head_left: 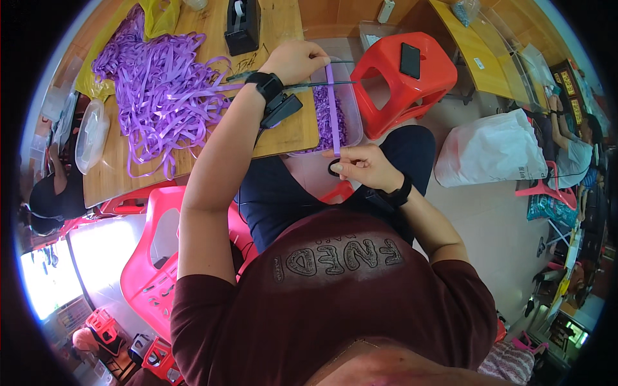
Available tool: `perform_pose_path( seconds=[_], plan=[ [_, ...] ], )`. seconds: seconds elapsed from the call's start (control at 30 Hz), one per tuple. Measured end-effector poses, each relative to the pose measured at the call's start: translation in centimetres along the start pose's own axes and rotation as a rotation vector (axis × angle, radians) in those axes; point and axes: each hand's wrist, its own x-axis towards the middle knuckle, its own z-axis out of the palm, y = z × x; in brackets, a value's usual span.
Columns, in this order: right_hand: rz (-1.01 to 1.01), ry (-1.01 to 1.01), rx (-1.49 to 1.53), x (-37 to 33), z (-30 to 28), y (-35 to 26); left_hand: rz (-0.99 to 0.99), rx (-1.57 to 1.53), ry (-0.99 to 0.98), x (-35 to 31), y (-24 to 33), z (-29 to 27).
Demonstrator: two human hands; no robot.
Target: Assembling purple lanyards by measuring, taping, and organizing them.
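A purple ribbon strip is stretched straight between my two hands. My left hand pinches its far end beyond the table corner. My right hand grips the near end over my lap, with a black loop at its fingers; what the loop belongs to is hidden. Under the strip stands a clear plastic bin with many short purple ribbon pieces in it. Dark thin rods reach over the bin from the table. A tangled heap of purple ribbon lies left of my left forearm.
On the wooden table are a black tape dispenser, a yellow bag and a clear plastic lid. A red stool bearing a phone stands right of the bin. Farther right are a white sack and another person.
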Motion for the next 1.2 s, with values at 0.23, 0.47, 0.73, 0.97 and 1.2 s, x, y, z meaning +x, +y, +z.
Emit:
perform_pose_path(
  seconds=[0.23, 0.47, 0.73, 0.97, 1.2],
  plan=[
    [-0.448, 0.051, -0.476, 3.3, -3.4, -10.4, 0.028, 0.043, -0.004, 0.2, -0.2, -0.1],
    [-0.522, 0.304, -0.642, 14.6, -7.2, -11.4, -0.035, -0.182, 0.23, 0.2, -0.7, -0.4],
    [0.018, 0.258, -0.339, 19.1, -8.6, -8.0, -0.147, -0.356, 0.376, -0.3, -0.3, -1.3],
    [0.093, 0.157, -0.177, 19.9, -10.0, -5.3, 0.051, -0.035, 0.171, -0.7, 0.3, -0.4],
    [0.388, 0.153, -0.06, 18.4, -12.8, -2.2, 0.177, 0.094, 0.084, -0.2, -0.2, 0.4]
  ],
)
